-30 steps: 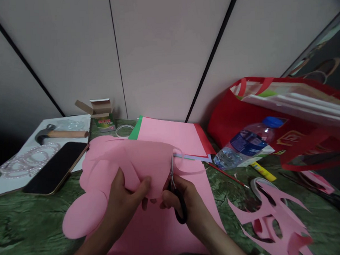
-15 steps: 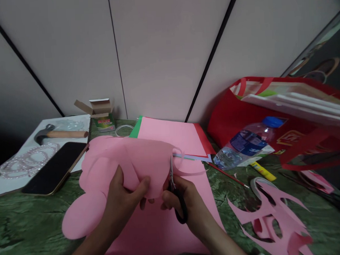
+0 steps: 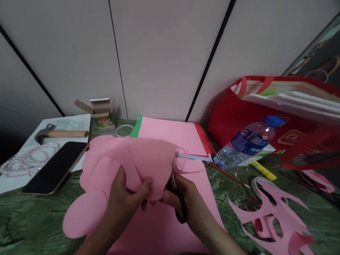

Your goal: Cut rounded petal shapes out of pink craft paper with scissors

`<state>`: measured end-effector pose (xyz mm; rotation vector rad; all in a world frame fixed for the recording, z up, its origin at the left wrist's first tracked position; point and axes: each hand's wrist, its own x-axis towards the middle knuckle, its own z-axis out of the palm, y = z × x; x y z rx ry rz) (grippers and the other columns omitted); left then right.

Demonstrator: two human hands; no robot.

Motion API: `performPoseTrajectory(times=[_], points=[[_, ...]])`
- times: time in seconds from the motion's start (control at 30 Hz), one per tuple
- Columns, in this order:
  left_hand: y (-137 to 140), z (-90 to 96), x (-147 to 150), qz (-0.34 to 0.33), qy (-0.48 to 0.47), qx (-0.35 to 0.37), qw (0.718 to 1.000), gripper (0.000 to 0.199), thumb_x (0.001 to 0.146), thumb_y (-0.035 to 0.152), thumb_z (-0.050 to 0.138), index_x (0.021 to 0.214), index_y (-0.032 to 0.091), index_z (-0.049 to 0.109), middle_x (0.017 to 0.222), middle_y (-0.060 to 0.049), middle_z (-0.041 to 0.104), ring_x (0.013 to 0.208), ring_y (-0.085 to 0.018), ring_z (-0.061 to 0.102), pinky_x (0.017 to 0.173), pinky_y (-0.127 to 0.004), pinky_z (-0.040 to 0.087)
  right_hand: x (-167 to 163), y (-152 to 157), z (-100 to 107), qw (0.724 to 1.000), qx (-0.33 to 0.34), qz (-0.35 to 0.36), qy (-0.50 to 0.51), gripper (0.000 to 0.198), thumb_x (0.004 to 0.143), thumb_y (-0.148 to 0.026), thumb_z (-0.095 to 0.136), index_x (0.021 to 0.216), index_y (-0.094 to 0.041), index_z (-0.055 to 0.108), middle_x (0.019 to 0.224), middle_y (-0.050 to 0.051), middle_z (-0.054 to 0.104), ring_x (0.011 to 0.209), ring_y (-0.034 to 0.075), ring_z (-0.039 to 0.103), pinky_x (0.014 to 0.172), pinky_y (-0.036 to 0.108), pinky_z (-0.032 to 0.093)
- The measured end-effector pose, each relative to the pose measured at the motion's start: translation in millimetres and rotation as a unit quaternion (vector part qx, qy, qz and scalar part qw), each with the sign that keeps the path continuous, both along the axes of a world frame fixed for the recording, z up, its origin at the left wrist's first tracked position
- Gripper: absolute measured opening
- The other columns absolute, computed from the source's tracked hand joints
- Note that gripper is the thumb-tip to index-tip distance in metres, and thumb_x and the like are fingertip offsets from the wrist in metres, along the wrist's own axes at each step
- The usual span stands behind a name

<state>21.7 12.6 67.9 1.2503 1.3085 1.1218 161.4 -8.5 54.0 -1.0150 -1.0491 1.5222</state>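
Note:
My left hand (image 3: 130, 198) pinches a pink sheet of paper (image 3: 154, 158) near its lower edge, thumb on top and fingertips showing below. In my right hand (image 3: 187, 198) is a pair of scissors (image 3: 181, 206) with black handles, its blades at the sheet's right edge. A thin curled strip of pink paper (image 3: 185, 158) hangs off by the blade tips. Cut pink petal-like pieces lie under and left of the sheet, with one oval piece (image 3: 85, 214) beside my left wrist. Larger pink paper (image 3: 163, 236) lies beneath both hands.
Pink scraps (image 3: 278, 216) lie at right near a roll of tape (image 3: 255, 187), a yellow tube (image 3: 263, 171), a red pencil (image 3: 231, 174), a water bottle (image 3: 244, 143) and a red bag (image 3: 225, 110). Left are a phone (image 3: 56, 168), a hammer (image 3: 66, 134), beads (image 3: 27, 160) and a small box (image 3: 105, 122).
The pink sheet and the scissors have shifted very slightly to the right. The curled strip at the blades has moved a little too. Both hands keep their hold.

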Motion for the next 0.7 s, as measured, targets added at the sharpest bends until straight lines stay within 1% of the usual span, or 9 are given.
performPoseTrajectory(times=[0.13, 0.3, 0.5, 0.7], points=[[0.2, -0.5, -0.8, -0.006, -0.006, 0.002, 1.0, 0.03, 0.068, 0.026, 0.064, 0.073, 0.022, 0.034, 0.041, 0.009, 0.056, 0.03, -0.012, 0.053, 0.027, -0.019, 0.04, 0.2, -0.3, -0.5, 1.0, -0.001, 0.001, -0.005, 0.03, 0.064, -0.039, 0.07, 0.074, -0.018, 0.051, 0.063, -0.002, 0.051, 0.058, 0.013, 0.046, 0.057, 0.026, 0.034], [-1.2, 6.0, 3.3, 0.028, -0.009, 0.004, 1.0, 0.029, 0.069, 0.024, 0.063, 0.072, 0.022, 0.034, 0.041, 0.011, 0.054, 0.028, -0.008, 0.05, 0.028, -0.015, 0.038, 0.7, 1.2, 0.0, 0.999, -0.018, -0.012, -0.035, 0.031, 0.061, -0.041, 0.071, 0.069, -0.017, 0.052, 0.059, -0.003, 0.05, 0.055, 0.011, 0.044, 0.055, 0.025, 0.034], [2.0, 3.4, 0.0, 0.006, -0.007, -0.003, 1.0, 0.034, 0.065, 0.026, 0.065, 0.075, 0.023, 0.033, 0.042, 0.011, 0.053, 0.03, -0.012, 0.052, 0.027, -0.019, 0.04, 2.1, 1.3, -1.1, 0.998, -0.014, -0.019, -0.051, 0.028, 0.064, -0.037, 0.069, 0.068, -0.016, 0.051, 0.059, -0.003, 0.052, 0.055, 0.01, 0.046, 0.054, 0.024, 0.034], [1.5, 5.1, 0.6, 0.034, 0.007, 0.01, 0.999, 0.034, 0.066, 0.027, 0.064, 0.073, 0.024, 0.031, 0.038, 0.012, 0.05, 0.027, -0.01, 0.049, 0.026, -0.016, 0.036, -0.1, 2.8, 1.8, 0.998, -0.038, -0.03, -0.046, 0.03, 0.059, -0.036, 0.07, 0.065, -0.016, 0.049, 0.055, -0.004, 0.052, 0.051, 0.009, 0.046, 0.05, 0.023, 0.032]])
